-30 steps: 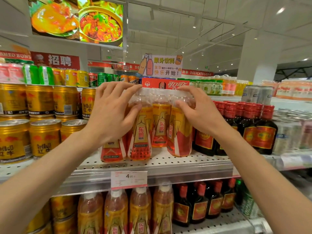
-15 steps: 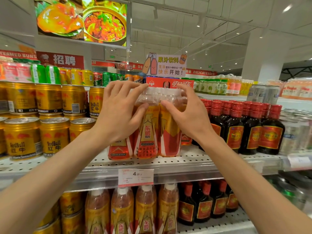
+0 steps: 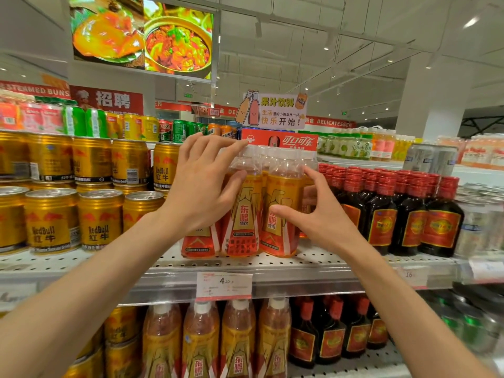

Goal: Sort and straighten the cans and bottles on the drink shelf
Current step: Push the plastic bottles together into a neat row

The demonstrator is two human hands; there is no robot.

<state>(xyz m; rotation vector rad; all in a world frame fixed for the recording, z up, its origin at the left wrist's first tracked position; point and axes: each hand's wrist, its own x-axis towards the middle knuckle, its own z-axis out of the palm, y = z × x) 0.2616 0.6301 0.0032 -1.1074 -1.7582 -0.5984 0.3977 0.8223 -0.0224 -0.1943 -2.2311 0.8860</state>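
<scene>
Head view, the only one supplied: the perforated white metal shelf (image 3: 321, 264) runs across the frame, and the cluster of clear plastic bottles of orange drink with yellow-and-red labels (image 3: 245, 214) stands at its front edge at frame centre, above the white price tag (image 3: 224, 285) at 6 o'clock of the group. The left hand (image 3: 201, 192) lies against the 9 o'clock flank of the cluster, fingers spread and nearly straight, fingertips reaching over the white caps and thumb pressed on the shoulder of the front bottle; it clasps nothing, evidently placed to brace the group and steady it from tipping sideways. The right hand (image 3: 316, 214) is at 3 o'clock of the cluster, fingers loosely curved. Its thumb touches the label of the right front bottle and its forefinger the shoulder; whether the other fingers reach behind that bottle cannot be told. This hold appears meant to turn or nudge that bottle so its label faces out. Gold short metal cans with red lettering (image 3: 51, 219) stand stacked in two tiers at 9 o'clock, apart from the bottles; dark glass bottles with red caps and red labels (image 3: 381, 219) stand in rows at 3 o'clock, just beside the right hand. Judgement: the bottle rows are upright and close-packed, with facing under way.
</scene>
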